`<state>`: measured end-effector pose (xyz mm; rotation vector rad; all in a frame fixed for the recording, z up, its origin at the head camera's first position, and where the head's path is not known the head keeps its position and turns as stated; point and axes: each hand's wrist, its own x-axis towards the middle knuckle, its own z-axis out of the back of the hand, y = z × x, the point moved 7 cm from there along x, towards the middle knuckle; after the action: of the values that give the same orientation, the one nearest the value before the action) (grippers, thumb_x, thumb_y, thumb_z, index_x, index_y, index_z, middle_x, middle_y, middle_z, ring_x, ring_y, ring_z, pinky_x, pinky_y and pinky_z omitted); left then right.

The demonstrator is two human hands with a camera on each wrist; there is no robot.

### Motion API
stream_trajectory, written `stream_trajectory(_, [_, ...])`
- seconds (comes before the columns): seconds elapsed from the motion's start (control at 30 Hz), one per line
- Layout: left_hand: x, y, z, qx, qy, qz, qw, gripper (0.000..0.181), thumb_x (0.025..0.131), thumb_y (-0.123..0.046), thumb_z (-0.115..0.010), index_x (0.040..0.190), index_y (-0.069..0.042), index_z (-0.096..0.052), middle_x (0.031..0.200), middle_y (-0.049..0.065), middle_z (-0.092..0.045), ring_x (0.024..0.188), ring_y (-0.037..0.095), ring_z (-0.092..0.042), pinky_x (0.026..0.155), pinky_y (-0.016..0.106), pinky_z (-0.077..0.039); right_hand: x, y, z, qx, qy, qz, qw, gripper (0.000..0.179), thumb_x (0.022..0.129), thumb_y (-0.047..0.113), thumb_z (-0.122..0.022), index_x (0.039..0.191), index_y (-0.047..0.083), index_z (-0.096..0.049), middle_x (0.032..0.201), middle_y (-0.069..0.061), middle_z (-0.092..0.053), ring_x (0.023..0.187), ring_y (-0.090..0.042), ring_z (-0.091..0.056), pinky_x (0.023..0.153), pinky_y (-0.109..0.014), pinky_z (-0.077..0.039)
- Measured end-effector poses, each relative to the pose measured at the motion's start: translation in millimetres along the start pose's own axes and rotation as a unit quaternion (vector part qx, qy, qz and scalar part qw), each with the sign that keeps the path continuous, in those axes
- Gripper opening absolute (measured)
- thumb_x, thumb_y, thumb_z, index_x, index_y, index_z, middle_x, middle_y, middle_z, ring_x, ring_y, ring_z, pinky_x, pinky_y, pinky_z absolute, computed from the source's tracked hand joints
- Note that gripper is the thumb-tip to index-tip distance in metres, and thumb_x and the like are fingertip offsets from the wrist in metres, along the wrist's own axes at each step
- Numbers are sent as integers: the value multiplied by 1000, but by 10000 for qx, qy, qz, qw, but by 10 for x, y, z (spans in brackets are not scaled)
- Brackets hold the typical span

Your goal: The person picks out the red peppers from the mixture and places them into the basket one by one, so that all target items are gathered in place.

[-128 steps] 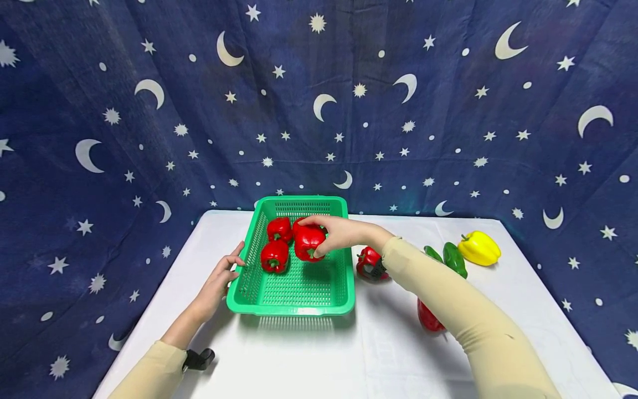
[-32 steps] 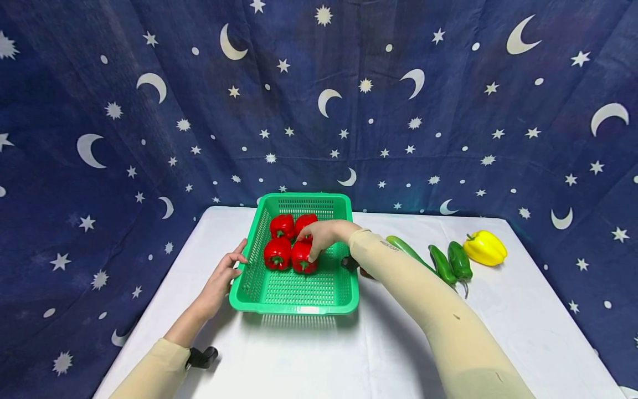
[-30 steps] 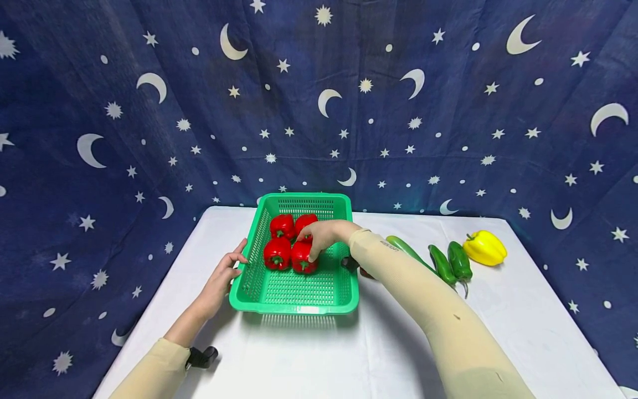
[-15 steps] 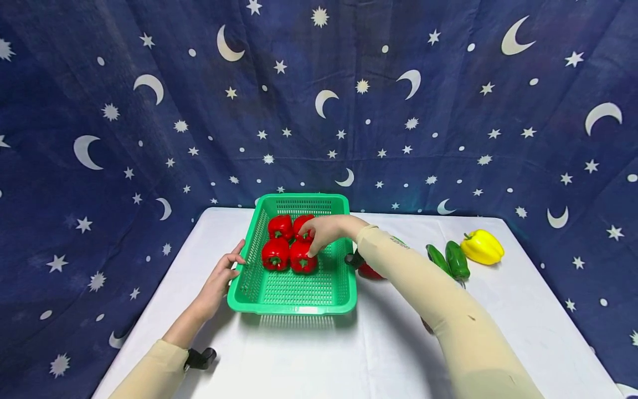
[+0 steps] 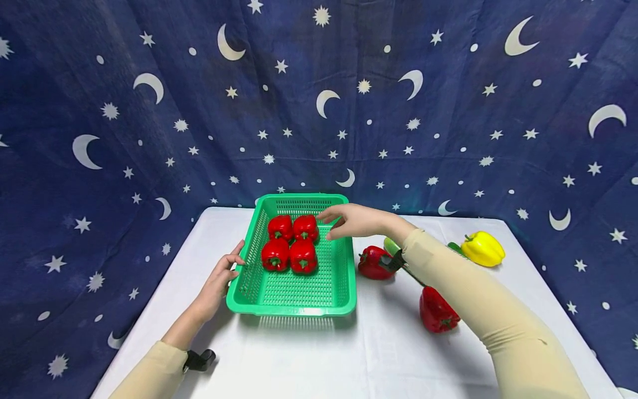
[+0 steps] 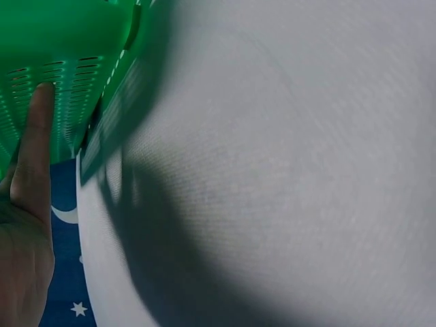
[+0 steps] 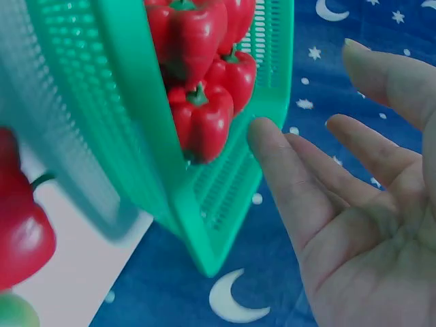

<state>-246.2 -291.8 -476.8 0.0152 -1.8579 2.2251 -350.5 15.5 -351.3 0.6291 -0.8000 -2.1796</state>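
Red bell peppers sit close together in two rows inside the green plastic basket [image 5: 291, 311]; the front right bell pepper [image 5: 303, 256] stands with its stem toward me. My right hand [image 5: 356, 220] hovers over the basket's right rim, fingers spread and holding nothing. In the right wrist view the right hand [image 7: 361, 225] shows a bare palm beside the basket. My left hand [image 5: 219, 282] rests against the basket's left side, fingertips at the rim. The left wrist view shows a straight finger [image 6: 37, 136] on the basket's slotted outer wall.
Right of the basket, a red bell pepper [image 5: 372, 262] lies by a long green vegetable [image 5: 391, 246], mostly hidden behind the right wrist. Another red pepper [image 5: 436, 311] lies nearer me, partly under the sleeve. A yellow bell pepper [image 5: 482, 249] rests farther right. A starry curtain [image 5: 319, 144] hangs behind.
My right hand has set a red bell pepper in the basket's front right spot, let go, and moved up and right to the rim. The left hand has stayed put.
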Motion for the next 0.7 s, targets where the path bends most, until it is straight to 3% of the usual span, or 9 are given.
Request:
stream_trajectory(0.33, [2, -13, -24, -49, 11, -107, 9999, 27, 97, 0, -32, 122, 3, -42, 171, 1, -13, 155, 33, -5, 98, 27, -39, -398, -184, 162, 413, -382, -95, 9984, 58, 96, 26, -71, 149, 15, -51, 147, -9, -55, 129, -30, -57, 99, -45, -50])
stream_trajectory(0.7, [-2, -3, -23, -44, 77, -163, 9998, 26, 99, 0, -32, 123, 4, -42, 172, 1, -12, 155, 34, -2, 101, 24, -35, -803, -335, 259, 246, -966, -150, 9949, 58, 96, 26, -70, 150, 14, -50, 151, -7, -50, 135, -30, -51, 107, -49, -43])
